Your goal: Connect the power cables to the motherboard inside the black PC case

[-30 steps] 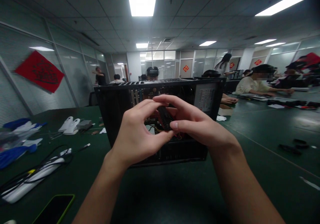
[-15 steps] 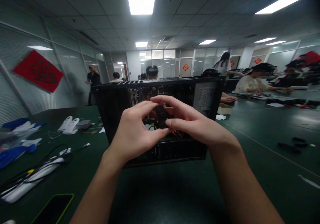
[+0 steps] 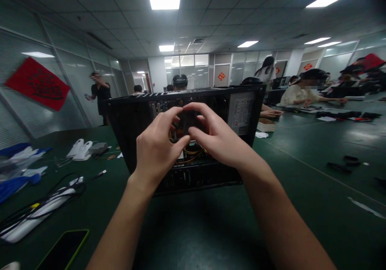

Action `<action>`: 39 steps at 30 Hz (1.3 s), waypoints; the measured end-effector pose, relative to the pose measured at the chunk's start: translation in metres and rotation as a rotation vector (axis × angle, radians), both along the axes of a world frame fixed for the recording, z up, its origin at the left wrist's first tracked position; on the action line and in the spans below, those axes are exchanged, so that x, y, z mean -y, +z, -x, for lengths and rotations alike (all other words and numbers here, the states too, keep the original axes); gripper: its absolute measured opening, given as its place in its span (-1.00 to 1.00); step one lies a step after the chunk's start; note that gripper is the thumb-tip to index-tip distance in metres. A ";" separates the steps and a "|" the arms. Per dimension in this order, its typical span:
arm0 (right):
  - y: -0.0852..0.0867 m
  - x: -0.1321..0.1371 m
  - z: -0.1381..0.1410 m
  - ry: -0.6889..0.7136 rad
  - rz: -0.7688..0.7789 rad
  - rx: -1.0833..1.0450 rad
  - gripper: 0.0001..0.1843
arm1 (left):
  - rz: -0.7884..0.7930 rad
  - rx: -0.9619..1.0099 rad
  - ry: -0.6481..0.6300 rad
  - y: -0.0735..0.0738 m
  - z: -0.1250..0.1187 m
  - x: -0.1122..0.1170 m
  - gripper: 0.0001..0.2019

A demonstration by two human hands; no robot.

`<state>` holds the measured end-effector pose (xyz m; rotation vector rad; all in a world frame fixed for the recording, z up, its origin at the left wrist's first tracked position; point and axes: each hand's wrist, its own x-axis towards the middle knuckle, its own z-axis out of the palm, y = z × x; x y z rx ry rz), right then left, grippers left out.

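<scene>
An open black computer case lies in front of me on the green table, its inside facing me. My left hand and my right hand are at its opening, fingertips almost meeting at the top. Between them they grip a dark, boxy part, whose exact kind I cannot make out. Both thumbs press at its lower edge. Yellow and dark wires show just beneath. A labelled power supply sits inside the case at the right; my hands cover much of the middle.
To the left are a white power strip with black cable, a green-edged phone, white adapters and blue-and-white plastic packaging. A small cardboard box stands right of the case. Other people sit across the table.
My hands have moved up and slightly left with the dark part, and more of the wires below shows. The whole view has also shifted a little.
</scene>
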<state>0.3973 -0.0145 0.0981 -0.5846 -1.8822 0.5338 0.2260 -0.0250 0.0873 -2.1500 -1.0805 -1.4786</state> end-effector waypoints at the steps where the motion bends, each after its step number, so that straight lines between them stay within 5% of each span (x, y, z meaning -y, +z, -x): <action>1: -0.001 -0.002 0.003 -0.026 -0.025 -0.005 -0.55 | -0.033 -0.013 0.022 -0.001 0.001 -0.002 -0.52; 8: -0.003 -0.018 0.004 -0.066 -0.051 -0.033 -0.64 | -0.128 -0.190 0.090 -0.004 0.010 -0.011 -0.80; 15: -0.010 -0.038 -0.018 -0.027 -0.175 0.136 -0.47 | -0.265 -0.321 0.243 -0.013 0.015 -0.028 -0.77; 21: -0.029 -0.064 -0.016 -0.186 -0.328 0.352 -0.41 | -0.075 -0.300 0.302 -0.033 0.017 -0.049 -0.79; 27: -0.050 -0.082 -0.013 -0.492 -0.388 0.623 -0.67 | 0.171 -0.359 0.356 -0.049 0.017 -0.062 -0.74; 39: -0.095 -0.134 -0.034 -0.571 0.052 0.899 -0.79 | 0.418 -0.364 0.445 -0.067 0.019 -0.080 -0.71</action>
